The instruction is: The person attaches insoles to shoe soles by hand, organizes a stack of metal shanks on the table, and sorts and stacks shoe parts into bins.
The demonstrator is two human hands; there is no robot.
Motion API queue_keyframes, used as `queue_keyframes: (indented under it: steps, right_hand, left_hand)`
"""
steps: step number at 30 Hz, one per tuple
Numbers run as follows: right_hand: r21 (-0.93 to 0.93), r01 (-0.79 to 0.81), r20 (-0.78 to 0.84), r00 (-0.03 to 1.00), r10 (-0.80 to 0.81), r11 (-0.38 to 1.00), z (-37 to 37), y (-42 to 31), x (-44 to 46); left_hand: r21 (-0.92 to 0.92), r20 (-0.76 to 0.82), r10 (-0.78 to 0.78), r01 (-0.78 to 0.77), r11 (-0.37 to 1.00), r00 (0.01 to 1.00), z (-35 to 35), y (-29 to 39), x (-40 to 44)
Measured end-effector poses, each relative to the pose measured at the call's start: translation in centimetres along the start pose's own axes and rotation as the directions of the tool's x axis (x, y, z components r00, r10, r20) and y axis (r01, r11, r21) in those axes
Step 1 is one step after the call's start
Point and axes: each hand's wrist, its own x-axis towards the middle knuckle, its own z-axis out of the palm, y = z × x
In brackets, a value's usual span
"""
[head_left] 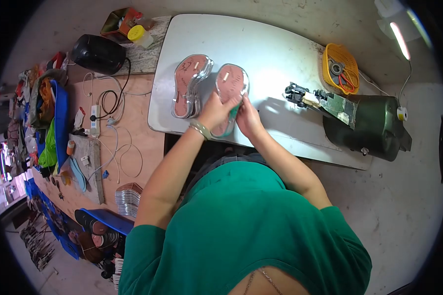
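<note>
Though spotty, pale wall [280,20] beside table [266,59].

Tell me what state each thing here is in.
Pink-topped sole: gripped by left hand and right hand
Other soles: stacked on the white table
Jar: yellow lid on
Yellow basket: open, holding tools
Tube lamp: lit
Power strip: plug inserted

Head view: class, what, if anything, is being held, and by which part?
A pink shoe sole, held around its middle: left hand at one long edge, right hand at the other.
</note>
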Motion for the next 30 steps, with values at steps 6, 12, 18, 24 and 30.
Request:
queue_keyframes:
  steps: [6,12,18,24,30]
  right_hand:
    - [0.05,0.045,0.161,0.986,-0.053,0.998,5.7,-0.9,-0.4]
    - [-0.404,0.004,0.138,0.989,0.057,0.915,11.4,0.6,2.0]
    - [-0.666,0.056,-0.013,0.996,-0.087,0.744,13.3,-0.1,2.1]
    - [-0.6,0.128,-0.058,0.978,-0.202,0.79,12.1,-0.4,2.2]
    - [-0.531,0.137,-0.042,0.981,-0.187,0.836,9.0,-1.5,0.2]
  left_hand:
    - [0.188,-0.115,0.18,-0.157,0.97,0.977,-4.8,8.4,-0.8]
    - [0.225,-0.105,-0.111,0.132,0.965,0.988,-13.9,4.6,1.3]
    - [-0.186,0.093,-0.409,0.419,0.888,0.908,-15.0,-1.1,2.0]
    - [-0.185,0.188,-0.253,0.288,0.94,0.949,-13.4,-1.2,2.1]
    - [-0.048,0.082,-0.021,0.025,0.999,0.996,-8.5,1.4,1.6]
